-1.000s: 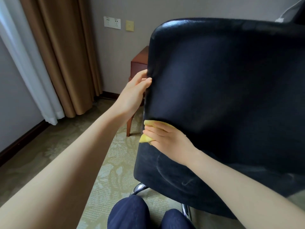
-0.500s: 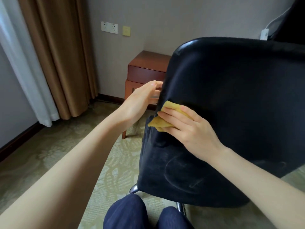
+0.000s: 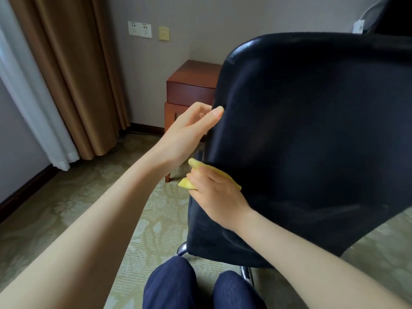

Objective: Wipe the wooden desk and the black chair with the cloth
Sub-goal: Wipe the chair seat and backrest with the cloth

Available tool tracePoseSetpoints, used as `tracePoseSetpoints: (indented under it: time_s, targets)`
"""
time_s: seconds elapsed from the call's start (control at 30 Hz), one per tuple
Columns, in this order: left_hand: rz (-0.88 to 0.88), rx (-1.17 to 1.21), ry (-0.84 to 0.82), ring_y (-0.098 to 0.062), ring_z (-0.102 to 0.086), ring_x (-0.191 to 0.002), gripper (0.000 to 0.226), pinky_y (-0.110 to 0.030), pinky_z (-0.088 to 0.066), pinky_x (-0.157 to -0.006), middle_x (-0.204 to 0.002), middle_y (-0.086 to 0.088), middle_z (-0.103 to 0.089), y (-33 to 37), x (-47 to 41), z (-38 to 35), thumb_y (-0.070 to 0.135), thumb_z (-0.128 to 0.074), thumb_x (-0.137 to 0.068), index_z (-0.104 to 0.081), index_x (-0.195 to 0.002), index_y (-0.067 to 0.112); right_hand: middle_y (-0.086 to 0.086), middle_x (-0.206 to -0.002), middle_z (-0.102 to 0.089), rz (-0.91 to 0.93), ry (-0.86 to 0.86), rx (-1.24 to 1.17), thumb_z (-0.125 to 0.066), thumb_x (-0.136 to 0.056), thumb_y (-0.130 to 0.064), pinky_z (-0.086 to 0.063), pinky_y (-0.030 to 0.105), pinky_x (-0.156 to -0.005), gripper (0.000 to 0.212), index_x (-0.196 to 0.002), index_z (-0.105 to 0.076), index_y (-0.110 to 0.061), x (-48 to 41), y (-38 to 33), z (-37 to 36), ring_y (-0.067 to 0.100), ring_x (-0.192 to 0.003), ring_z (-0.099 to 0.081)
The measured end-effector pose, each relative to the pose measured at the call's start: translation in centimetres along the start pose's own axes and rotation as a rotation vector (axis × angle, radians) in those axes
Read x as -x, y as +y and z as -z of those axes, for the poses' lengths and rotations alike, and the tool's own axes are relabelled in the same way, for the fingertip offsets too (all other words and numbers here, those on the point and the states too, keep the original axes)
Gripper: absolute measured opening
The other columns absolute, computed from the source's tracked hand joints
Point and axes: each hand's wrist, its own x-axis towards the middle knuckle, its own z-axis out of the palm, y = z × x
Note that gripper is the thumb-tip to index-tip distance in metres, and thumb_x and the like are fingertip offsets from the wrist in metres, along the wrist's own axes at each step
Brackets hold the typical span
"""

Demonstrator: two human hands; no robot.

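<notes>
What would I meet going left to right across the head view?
White curtain, brown curtain, white socket panel, yellow wall plate, wooden cabinet, black chair. Left hand, right hand and yellow cloth overlap the chair's edge: left out.

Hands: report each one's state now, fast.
Left hand: open, straight fingers against the edge of the black chair.
Right hand: grips the yellow cloth on the chair.
</notes>
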Motion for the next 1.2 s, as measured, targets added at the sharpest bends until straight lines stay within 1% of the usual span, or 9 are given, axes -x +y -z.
tracePoseSetpoints:
  time_s: [0.1,0.2,0.37,0.53,0.73,0.97,1.07,1.13,1.2]
  targets:
    - [-0.011,-0.033,-0.003,0.007,-0.06,-0.098,0.056,-0.007,-0.045,-0.077,-0.109,0.016,-0.064,-0.3,0.4,-0.6,0.062,-0.054,-0.073,-0.053,-0.117,0.028,-0.001,-0.12,-0.064,0.048,0.121,-0.04,-0.05,-0.092,-0.015,-0.028,0.032,-0.114,0.026,-0.103,-0.073,-0.017,1.3,0.1,-1.2,0.021,-0.128,-0.047]
    - [-0.094,-0.159,0.072,0.008,-0.056,-0.1,0.059,-0.006,-0.043,-0.079,-0.109,0.022,-0.058,-0.5,0.5,-1.6,0.061,-0.059,-0.069,-0.046,-0.117,0.03,0.001,-0.126,-0.062,0.078,0.201,-0.122,-0.053,-0.092,-0.013,-0.032,0.032,-0.112,0.026,-0.112,-0.07,-0.011,2.5,0.7,-1.8,0.019,-0.128,-0.048]
    - [-0.214,-0.439,0.194,-0.003,-0.047,-0.1,0.064,-0.004,-0.038,-0.079,-0.113,0.008,-0.05,-1.5,0.0,-3.4,0.051,-0.07,-0.073,-0.045,-0.121,0.018,-0.006,-0.133,-0.057,0.166,0.165,-0.106,-0.047,-0.093,-0.014,-0.042,0.03,-0.105,0.035,-0.124,-0.063,-0.014,6.3,2.6,-2.7,0.012,-0.125,-0.051]
    - [-0.242,-0.547,0.252,-0.011,-0.049,-0.098,0.066,-0.03,-0.044,-0.082,-0.111,0.002,-0.052,-2.0,-0.2,-3.9,0.052,-0.07,-0.074,-0.045,-0.121,0.013,-0.006,-0.14,-0.049,0.254,0.077,0.065,-0.038,-0.099,-0.017,-0.035,0.03,-0.11,0.036,-0.127,-0.06,-0.017,9.9,6.2,-1.9,0.011,-0.131,-0.044]
    - [-0.256,-0.539,0.255,-0.009,-0.048,-0.094,0.062,-0.026,-0.041,-0.079,-0.11,0.001,-0.051,-2.0,-0.2,-4.0,0.048,-0.071,-0.076,-0.046,-0.121,0.013,-0.001,-0.145,-0.043,0.235,0.173,0.163,-0.046,-0.098,-0.005,-0.029,0.036,-0.113,0.032,-0.123,-0.063,-0.016,11.9,11.3,1.9,0.015,-0.134,-0.039]
    - [-0.267,-0.525,0.249,-0.009,-0.047,-0.095,0.06,-0.024,-0.04,-0.078,-0.11,0.001,-0.049,-2.3,-0.2,-3.8,0.044,-0.071,-0.078,-0.045,-0.121,0.011,0.0,-0.143,-0.04,0.051,0.489,0.238,-0.047,-0.094,0.0,-0.016,0.038,-0.117,0.042,-0.126,-0.06,-0.025,7.9,12.3,5.9,0.018,-0.132,-0.039]
    - [-0.263,-0.53,0.243,-0.011,-0.047,-0.096,0.059,-0.026,-0.041,-0.08,-0.111,-0.002,-0.049,-2.5,-0.4,-3.5,0.042,-0.07,-0.079,-0.045,-0.121,0.008,0.0,-0.147,-0.034,-0.025,0.468,0.206,-0.053,-0.094,-0.022,-0.006,0.04,-0.118,0.034,-0.128,-0.058,-0.026,6.9,11.0,5.1,0.022,-0.137,-0.03]
    - [-0.266,-0.522,0.247,-0.01,-0.046,-0.099,0.058,-0.022,-0.037,-0.081,-0.11,0.001,-0.048,-2.7,-0.7,-3.2,0.041,-0.071,-0.079,-0.046,-0.12,0.009,0.0,-0.149,-0.029,-0.046,0.396,0.212,-0.05,-0.094,-0.042,-0.002,0.043,-0.118,0.042,-0.135,-0.05,-0.029,7.0,10.3,4.2,0.024,-0.139,-0.025]
    - [-0.254,-0.5,0.256,-0.011,-0.047,-0.102,0.055,-0.019,-0.036,-0.081,-0.11,0.001,-0.049,-2.8,-1.0,-2.8,0.036,-0.073,-0.079,-0.047,-0.119,0.01,0.002,-0.152,-0.028,-0.062,0.363,0.226,-0.045,-0.094,-0.05,0.0,0.045,-0.117,0.049,-0.141,-0.039,-0.036,6.9,9.8,3.2,0.026,-0.14,-0.022]
